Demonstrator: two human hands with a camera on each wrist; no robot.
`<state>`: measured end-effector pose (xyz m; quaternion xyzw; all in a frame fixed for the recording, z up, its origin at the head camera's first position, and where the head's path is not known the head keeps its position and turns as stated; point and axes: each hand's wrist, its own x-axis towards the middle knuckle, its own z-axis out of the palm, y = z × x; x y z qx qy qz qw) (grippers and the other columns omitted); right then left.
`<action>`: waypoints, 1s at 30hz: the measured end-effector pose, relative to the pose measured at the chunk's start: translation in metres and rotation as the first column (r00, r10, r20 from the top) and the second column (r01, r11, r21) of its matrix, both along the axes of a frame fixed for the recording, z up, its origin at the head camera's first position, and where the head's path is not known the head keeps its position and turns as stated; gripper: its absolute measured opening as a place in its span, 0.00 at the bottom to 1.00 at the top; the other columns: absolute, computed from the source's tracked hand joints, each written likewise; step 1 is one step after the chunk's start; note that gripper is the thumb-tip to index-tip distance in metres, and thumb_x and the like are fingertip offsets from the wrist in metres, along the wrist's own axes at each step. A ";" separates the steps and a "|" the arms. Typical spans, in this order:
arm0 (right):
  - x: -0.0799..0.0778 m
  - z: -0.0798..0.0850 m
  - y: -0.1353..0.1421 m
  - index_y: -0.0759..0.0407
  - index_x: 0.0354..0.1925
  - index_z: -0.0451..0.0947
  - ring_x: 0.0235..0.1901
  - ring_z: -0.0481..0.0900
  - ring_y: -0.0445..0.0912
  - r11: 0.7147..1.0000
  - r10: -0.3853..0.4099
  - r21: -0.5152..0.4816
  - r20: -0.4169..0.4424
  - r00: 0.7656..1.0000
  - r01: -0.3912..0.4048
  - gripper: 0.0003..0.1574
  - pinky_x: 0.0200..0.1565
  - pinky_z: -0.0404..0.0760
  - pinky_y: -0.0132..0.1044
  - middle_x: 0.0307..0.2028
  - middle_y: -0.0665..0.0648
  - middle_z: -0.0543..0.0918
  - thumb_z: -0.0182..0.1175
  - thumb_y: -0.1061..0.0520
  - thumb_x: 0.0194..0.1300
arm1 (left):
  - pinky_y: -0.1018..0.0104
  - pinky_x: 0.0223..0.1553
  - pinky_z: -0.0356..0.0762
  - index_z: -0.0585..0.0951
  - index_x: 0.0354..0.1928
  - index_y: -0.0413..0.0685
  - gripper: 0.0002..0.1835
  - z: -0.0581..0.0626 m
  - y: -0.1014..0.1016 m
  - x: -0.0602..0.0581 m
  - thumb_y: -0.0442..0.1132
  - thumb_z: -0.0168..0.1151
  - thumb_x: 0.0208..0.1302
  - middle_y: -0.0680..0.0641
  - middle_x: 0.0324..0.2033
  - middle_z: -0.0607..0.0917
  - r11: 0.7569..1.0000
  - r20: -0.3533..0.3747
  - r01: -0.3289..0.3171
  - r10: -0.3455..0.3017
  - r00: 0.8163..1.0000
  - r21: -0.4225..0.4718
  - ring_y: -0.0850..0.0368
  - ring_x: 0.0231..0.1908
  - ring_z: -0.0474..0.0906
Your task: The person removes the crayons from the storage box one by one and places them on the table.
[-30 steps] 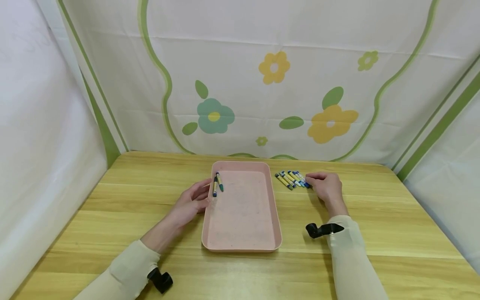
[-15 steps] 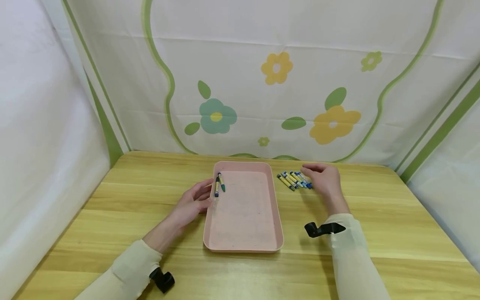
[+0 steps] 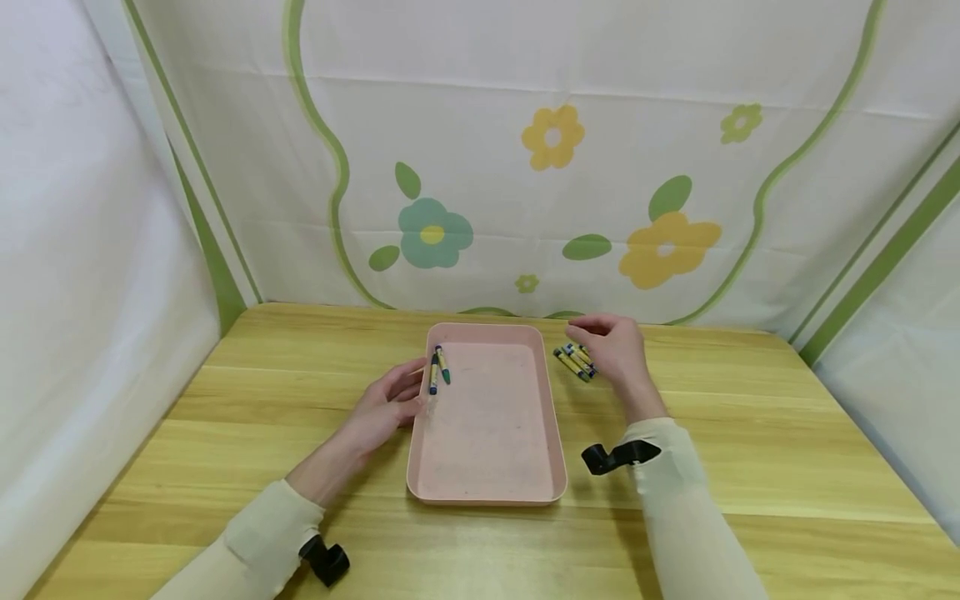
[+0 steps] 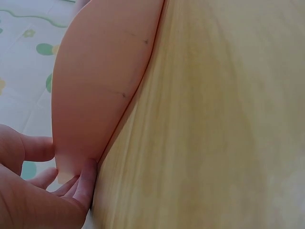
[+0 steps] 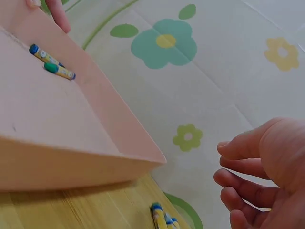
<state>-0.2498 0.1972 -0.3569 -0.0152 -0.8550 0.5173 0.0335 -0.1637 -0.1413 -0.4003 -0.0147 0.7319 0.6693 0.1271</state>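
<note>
Two crayons, a dark one (image 3: pixel 433 375) and a green one (image 3: pixel 443 365), lie side by side at the far left inside a pink tray (image 3: pixel 491 492). My left hand (image 3: pixel 381 408) rests against the tray's left side; in the left wrist view its fingers (image 4: pixel 86 186) touch the outer wall and rim. Right of the tray, several more crayons (image 3: pixel 572 364) with yellow wrappers lie together on the table, partly hidden by my right hand (image 3: pixel 621 354). That hand hovers over them, fingers loosely bent; nothing shows between thumb and fingers in the right wrist view.
The wooden table (image 3: pixel 480 550) runs back to a white curtain (image 3: pixel 480 167) printed with flowers. More white fabric hangs at the left and right sides. A black camera mount (image 3: pixel 324 560) sits on the left sleeve, another black mount (image 3: pixel 618 457) on the right.
My right hand has lifted from the right end of the crayon row and moved left over it, covering part of the row. The left hand and both crayons in the tray stay put.
</note>
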 end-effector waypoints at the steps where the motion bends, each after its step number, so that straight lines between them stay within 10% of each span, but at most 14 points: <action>1: 0.000 0.001 -0.003 0.61 0.57 0.88 0.49 0.84 0.47 1.000 0.006 -0.009 0.002 1.000 -0.006 0.20 0.44 0.81 0.31 0.56 0.64 0.88 0.68 0.52 0.73 | 0.61 0.62 0.80 0.62 0.83 0.51 0.35 0.000 0.000 0.000 0.30 0.56 0.77 0.37 0.80 0.66 1.000 0.002 0.000 0.000 1.000 0.000 0.39 0.77 0.67; 30: -0.008 0.005 -0.097 0.54 0.51 0.91 0.50 0.87 0.51 0.989 0.151 0.011 0.004 0.989 -0.151 0.13 0.49 0.85 0.40 0.50 0.57 0.90 0.69 0.53 0.72 | 0.52 0.69 0.78 0.61 0.83 0.51 0.35 -0.002 -0.005 -0.003 0.30 0.56 0.77 0.38 0.80 0.66 1.000 0.006 -0.009 0.009 1.000 -0.004 0.40 0.79 0.66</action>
